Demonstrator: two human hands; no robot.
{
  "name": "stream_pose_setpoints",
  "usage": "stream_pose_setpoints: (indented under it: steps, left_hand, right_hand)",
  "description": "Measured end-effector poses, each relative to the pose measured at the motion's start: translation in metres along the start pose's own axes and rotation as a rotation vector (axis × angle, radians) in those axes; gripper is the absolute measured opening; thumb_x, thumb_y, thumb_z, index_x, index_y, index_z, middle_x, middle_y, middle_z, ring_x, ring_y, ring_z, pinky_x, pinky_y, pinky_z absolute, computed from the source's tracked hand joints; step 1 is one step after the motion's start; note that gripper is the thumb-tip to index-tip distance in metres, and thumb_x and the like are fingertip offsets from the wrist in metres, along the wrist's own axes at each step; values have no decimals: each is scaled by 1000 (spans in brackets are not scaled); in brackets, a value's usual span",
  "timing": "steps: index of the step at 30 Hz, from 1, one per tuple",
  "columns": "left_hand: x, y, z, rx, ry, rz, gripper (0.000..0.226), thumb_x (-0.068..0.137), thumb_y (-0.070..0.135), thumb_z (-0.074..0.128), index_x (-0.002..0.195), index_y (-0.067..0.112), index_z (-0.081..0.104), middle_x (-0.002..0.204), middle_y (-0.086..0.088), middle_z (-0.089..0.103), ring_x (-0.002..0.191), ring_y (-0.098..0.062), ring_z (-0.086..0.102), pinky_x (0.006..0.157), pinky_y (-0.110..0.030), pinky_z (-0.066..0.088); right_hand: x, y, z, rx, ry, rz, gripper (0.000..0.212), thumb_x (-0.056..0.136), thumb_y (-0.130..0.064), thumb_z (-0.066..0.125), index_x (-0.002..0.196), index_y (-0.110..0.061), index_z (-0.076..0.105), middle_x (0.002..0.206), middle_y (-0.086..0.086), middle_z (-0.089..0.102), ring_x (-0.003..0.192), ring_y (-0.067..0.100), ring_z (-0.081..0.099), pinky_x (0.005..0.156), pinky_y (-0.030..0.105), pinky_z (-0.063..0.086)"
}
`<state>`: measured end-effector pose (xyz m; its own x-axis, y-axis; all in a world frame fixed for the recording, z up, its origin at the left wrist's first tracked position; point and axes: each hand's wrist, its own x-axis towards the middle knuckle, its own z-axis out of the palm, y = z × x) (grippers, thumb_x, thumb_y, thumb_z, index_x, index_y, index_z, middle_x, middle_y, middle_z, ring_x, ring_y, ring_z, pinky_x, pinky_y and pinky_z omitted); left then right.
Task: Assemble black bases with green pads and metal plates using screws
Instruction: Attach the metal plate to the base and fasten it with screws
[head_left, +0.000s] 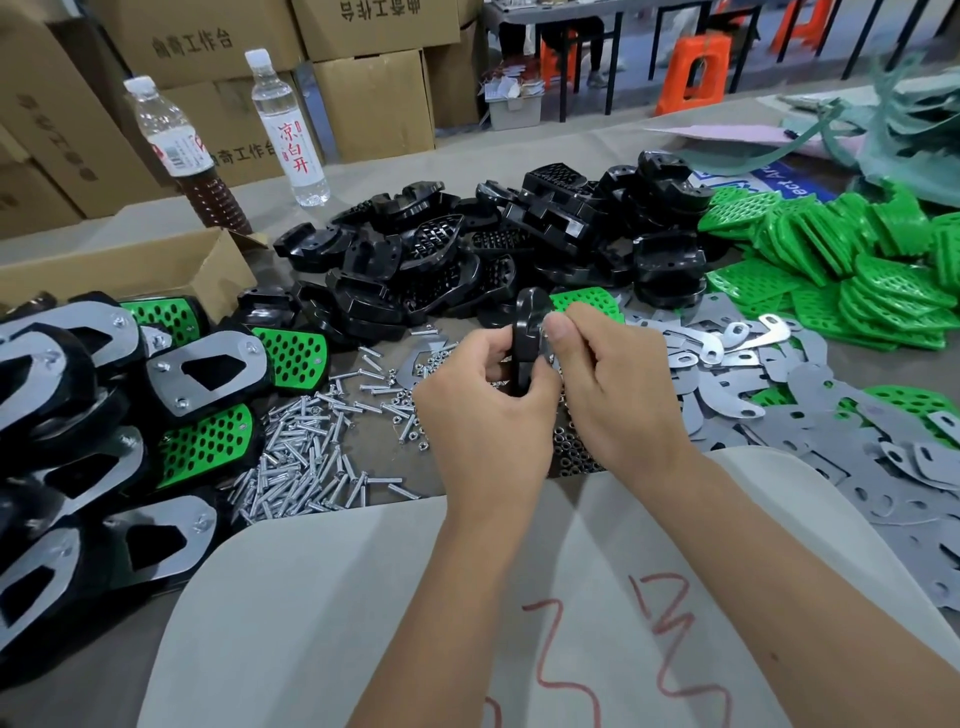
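Standing edge-on between hands (488, 395), black base (525, 340)

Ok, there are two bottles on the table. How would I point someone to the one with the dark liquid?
Start at the open cardboard box on the table's far left. Two capped plastic bottles stand just behind it. The one meant is the left one, nearer the box: only its ribbed lower part is filled brown, while the other bottle is clear throughout.

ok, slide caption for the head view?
Both hands grip an upright black plastic base above loose silver screws.

The hands (540, 395) cover most of the black base (525, 332); any screw there is hidden.
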<state>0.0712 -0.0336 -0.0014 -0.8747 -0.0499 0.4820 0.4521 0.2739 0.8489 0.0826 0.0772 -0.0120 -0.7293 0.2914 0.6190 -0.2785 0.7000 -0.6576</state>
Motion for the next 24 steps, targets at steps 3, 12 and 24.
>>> stream_pose_setpoints:
  steps: [3,12,24]
  left_hand:
    - [2,-2,-1,-6,5,-6,27,81,18,83,85,39,67,70,31,65,76,9,67,69,-8,49]
    - [2,-2,-2,-30,-5,-45,26,81,18,83,82,39,68,69,30,67,74,8,67,68,-8,48]
    - [3,-1,-3,-73,-5,-99,24,82,15,83,83,34,70,73,25,69,77,8,68,68,-6,47]
  right_hand:
    - [-2,2,1,27,-50,-33,18,105,-13,50,88,-10,50,75,-3,53,71,15,49,64,27,38]
    - [-2,2,1,-66,-82,-40,26,106,-23,45,83,-12,46,69,-3,51,66,20,47,62,42,39]
    - [0,-2,1,-180,-97,-61,28,108,-26,42,83,-12,44,72,-5,48,68,21,44,62,44,38]
